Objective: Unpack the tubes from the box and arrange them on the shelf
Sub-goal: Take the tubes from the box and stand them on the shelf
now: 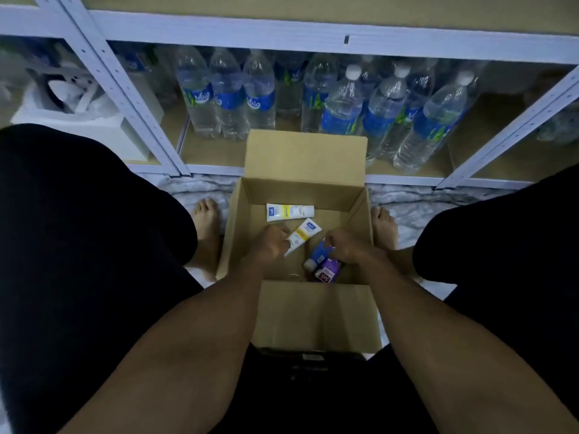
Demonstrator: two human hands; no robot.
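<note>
both hands are reaching down into the open box [235, 223], which is sitting on the floor [407, 202] between the person's bare feet [206, 220], right in front of the shelf [313, 29]. the left hand [272, 244] is curling its fingers round the narrow cap end of a white and yellow tube [305, 234] that is lying slantwise on the box bottom. the right hand [346, 249] is pinching the flat upper end of a blue tube [319, 254], so each hand is closing on its own tube, the two a little apart. a purple tube [328, 272] is lying touching the blue one, close to the near wall, and a second white and yellow tube [289, 212] is resting flat toward the far wall, nobody touching it. no tube is showing on the shelf, and its lower bay is holding rows of water bottles [228, 98]. these tubes are looking light, soft-walled and smooth, so probably a bit slippery and easy to dent, but hardly fragile. the stiffest hold is likely the shoulder by the cap, or a wrap around the middle of the body. a pinch on the thin crimped tail, like the right hand's, is likely letting the tube swing as it is coming up.
</note>
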